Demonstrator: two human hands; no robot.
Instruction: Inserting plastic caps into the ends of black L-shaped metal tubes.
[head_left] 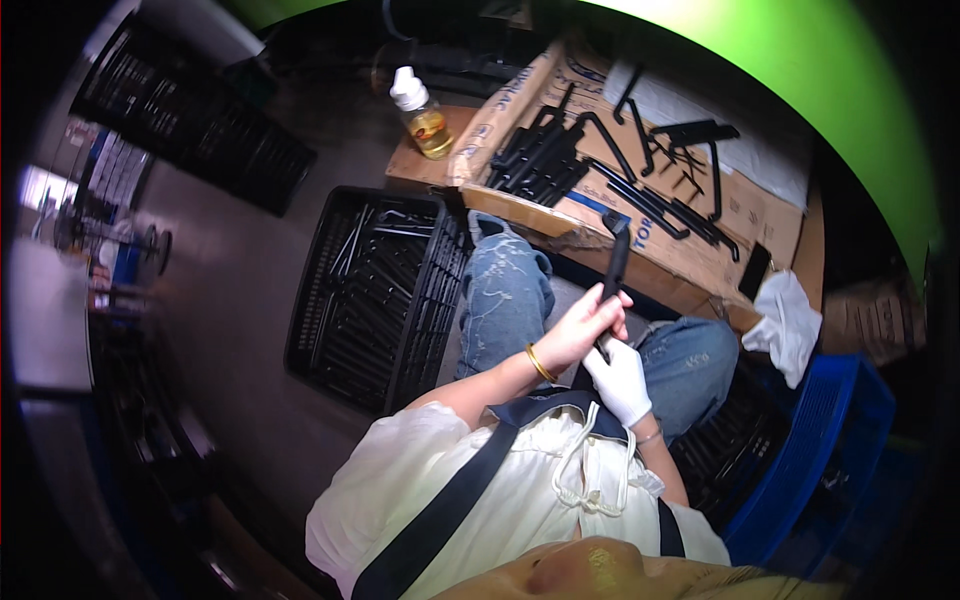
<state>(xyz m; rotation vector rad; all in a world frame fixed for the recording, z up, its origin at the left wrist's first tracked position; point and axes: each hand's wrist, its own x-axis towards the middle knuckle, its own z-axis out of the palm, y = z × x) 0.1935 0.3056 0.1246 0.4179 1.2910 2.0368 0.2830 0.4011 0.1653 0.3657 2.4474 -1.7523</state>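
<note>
My bare left hand (585,325), with a gold bangle on the wrist, grips a long black metal bar (613,270) around its middle, above my lap. My right hand (620,380) wears a white glove and closes on the lower end of the same bar. The bar stands nearly upright, its top end near the edge of a flattened cardboard sheet (690,255). I sit in blue jeans and a pale top.
Several black bent metal parts (600,160) lie on the cardboard. A small bottle of yellow liquid (425,115) stands at its far left. A black crate (375,290) of black rods sits on my left, a blue crate (820,450) on my right, a white cloth (785,320) beside it.
</note>
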